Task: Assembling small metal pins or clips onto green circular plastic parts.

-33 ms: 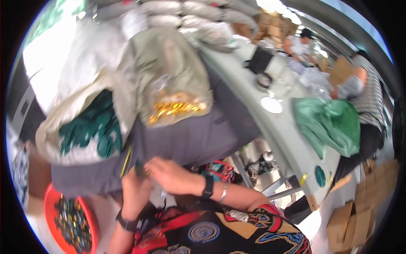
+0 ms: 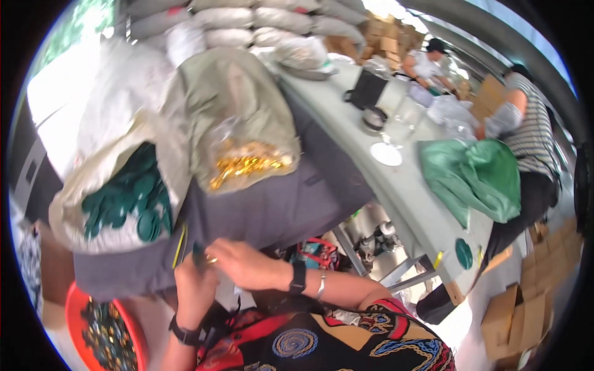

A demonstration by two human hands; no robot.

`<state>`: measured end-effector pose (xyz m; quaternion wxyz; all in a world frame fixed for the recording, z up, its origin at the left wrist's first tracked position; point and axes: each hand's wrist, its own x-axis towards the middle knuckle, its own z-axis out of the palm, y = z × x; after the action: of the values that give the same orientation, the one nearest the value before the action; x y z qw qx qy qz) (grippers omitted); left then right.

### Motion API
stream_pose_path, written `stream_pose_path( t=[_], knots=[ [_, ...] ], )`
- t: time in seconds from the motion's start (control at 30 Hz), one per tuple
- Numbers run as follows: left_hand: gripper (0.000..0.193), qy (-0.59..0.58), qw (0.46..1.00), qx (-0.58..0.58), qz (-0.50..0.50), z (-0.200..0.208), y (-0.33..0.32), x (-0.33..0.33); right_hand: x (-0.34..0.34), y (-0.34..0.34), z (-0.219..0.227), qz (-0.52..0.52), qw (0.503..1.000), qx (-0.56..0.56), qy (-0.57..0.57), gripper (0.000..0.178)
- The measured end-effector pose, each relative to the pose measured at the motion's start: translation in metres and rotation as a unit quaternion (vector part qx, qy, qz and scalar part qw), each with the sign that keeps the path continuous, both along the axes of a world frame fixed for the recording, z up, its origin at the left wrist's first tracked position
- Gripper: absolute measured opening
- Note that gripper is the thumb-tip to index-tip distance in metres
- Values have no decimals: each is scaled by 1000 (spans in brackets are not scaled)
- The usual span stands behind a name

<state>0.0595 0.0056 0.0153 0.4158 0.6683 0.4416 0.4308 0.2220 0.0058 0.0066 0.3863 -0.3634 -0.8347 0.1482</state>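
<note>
Left hand pinching a green piece, lower right of the open white sack. Piece is small, dark green, looks thin; blurred, outline unclear. Right hand has fingers bunched against it, gold glint there; can't tell if ring or part, or whether right grips anything. Sack's green discs: flat, similar green. Shiny gold pieces right of sack; red tub below it.

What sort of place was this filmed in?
Likely a small factory or packing workshop: stacked pale sacks, an open sack of green discs, and cardboard boxes.
</note>
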Motion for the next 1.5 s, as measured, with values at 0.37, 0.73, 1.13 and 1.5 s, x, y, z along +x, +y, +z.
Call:
stream_pose_path(
  t=[0.37, 0.73, 1.13, 1.5],
  knots=[
    [25, 286, 923, 254, -40, -6, -7, 16, 12, -7, 2, -20, 857, -434, 279, 14],
    [20, -184, 974, -87, 100, -21, 25, -81, 18, 59, -6, -51, 914, -352, 193, 31],
    [41, -118, 909, -38, 398, -91, -1, -393, 59, 94, -22, -258, 961, -91, -46, 22],
    [39, 74, 953, 122, 268, -63, 99, -167, 64, 79, -45, -315, 946, -2, -71, 16]
  ],
)
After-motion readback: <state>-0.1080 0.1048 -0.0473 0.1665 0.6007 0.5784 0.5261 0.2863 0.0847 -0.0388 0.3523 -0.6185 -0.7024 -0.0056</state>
